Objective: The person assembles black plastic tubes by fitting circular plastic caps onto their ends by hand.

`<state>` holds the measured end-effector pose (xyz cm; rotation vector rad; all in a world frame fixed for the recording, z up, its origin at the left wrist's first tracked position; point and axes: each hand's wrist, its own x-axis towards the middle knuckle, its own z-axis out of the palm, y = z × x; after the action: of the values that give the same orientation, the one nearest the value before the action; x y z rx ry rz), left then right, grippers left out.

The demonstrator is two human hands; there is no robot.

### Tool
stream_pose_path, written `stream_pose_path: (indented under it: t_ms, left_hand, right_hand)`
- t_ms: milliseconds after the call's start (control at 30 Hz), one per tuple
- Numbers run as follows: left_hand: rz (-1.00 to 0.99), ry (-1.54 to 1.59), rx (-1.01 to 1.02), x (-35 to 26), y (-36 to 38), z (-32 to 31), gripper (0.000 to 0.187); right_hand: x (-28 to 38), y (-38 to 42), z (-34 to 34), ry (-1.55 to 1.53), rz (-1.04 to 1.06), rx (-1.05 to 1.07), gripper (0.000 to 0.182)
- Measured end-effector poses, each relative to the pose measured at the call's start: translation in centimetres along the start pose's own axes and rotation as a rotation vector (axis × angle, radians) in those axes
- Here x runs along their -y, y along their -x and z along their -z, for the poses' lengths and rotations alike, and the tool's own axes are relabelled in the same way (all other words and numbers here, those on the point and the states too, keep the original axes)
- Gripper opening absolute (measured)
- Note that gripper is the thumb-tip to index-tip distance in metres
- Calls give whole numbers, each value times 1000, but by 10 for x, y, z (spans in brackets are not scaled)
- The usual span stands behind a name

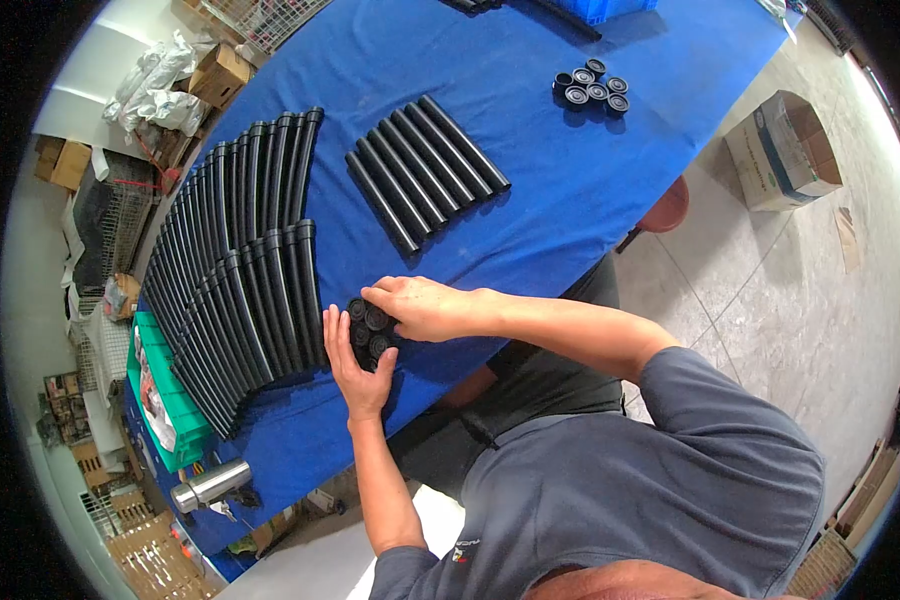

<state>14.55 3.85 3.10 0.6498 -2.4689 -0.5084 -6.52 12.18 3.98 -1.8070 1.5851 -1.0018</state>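
Note:
Several small round black caps (374,318) lie bunched on the blue cloth between my two hands. My left hand (358,378) is open along their near left side, its fingers stretched out and the thumb apart, touching the group. My right hand (425,308) comes over the caps from the right with its fingers bent and closed at a cap; the fingertips are partly hidden. Just left of my hands lie overlapping rows of black tubes (260,310) with collared ends. Beyond my right hand is a row of several plain black tubes (430,170).
Another group of black caps (597,92) sits toward the far right of the blue-covered table (530,230). A green bin (160,390) and a steel flask (212,486) stand at the left edge. A blue crate (610,8) is at the back. An opened cardboard box (785,150) and a stool (665,207) are on the floor.

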Motion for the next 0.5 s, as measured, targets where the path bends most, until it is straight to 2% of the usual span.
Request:
stream_pose_path:
  t_ms: [67,167,300,500]
  left_hand:
    - [0,14,-18,1,1,-1,90]
    - [6,40,-46,0,1,0,88]
    - [15,42,-98,2,3,0,85]
    - [9,66,-151,7,5,-1,79]
  right_hand:
    - [1,9,6,19,-8,-4,63]
    - [0,27,9,-11,37,-163,52]
    - [-6,57,23,30,6,-203,52]
    - [-14,96,58,60,-71,-297,33]
